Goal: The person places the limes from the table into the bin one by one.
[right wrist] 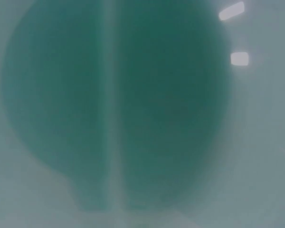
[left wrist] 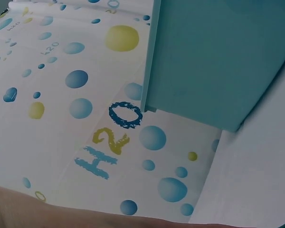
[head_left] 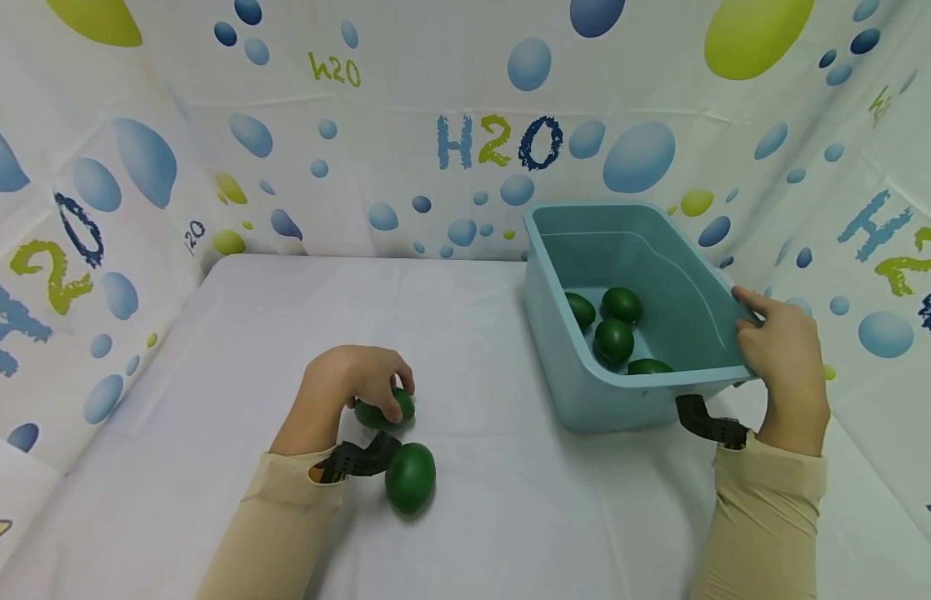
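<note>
Over the white table, my left hand [head_left: 371,385] grips a dark green avocado [head_left: 373,414], its fingers and thumb curled round the fruit. A second avocado [head_left: 410,478] lies on the cloth beside my left wrist. On the right stands a light blue plastic bin [head_left: 615,400], with several avocados [head_left: 613,341] on its floor. My right hand [head_left: 783,342] holds the bin's rim at the near right corner, index finger stretched along the edge. The left wrist view catches the bin's outer wall [left wrist: 218,61] and a strip of forearm. Blurred blue-green surfaces fill the right wrist view.
White cloth covers the table [head_left: 285,308]. A curtain [head_left: 405,100] printed with blue and green drops and H2O lettering rises behind it and along both sides. The bin stands at the table's right side, close to the curtain.
</note>
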The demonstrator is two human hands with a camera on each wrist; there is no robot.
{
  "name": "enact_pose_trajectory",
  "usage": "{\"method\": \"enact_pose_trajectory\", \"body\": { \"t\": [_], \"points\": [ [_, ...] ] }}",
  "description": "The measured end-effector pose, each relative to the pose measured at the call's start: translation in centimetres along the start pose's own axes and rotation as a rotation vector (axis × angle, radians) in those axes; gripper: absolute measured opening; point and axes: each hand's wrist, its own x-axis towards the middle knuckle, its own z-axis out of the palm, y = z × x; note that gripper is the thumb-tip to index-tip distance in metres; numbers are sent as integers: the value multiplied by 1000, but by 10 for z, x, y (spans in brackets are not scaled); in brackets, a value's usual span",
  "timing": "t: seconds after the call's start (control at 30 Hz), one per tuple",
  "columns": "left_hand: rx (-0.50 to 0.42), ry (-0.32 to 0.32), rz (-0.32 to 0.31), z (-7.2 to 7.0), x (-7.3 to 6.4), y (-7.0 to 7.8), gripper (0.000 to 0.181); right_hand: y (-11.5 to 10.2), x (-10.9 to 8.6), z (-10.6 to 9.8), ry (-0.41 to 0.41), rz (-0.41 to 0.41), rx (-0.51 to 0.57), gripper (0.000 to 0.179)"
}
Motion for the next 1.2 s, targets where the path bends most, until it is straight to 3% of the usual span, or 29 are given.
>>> {"method": "enact_pose_trajectory", "body": {
  "t": [0.37, 0.67, 0.97, 1.2],
  "points": [
    [45, 43, -2, -3, 0, 3, 36, 1, 0, 0, -2, -7, -4, 53],
    [135, 129, 86, -5, 1, 6, 41, 2, 1, 0, 0, -10, -2, 53],
    [134, 188, 135, -4, 1, 8, 37, 1, 0, 0, 4, -8, -4, 53],
    [92, 307, 194, -5, 3, 7, 43, 0, 0, 0, -5, 4, -5, 53]
  ]
}}
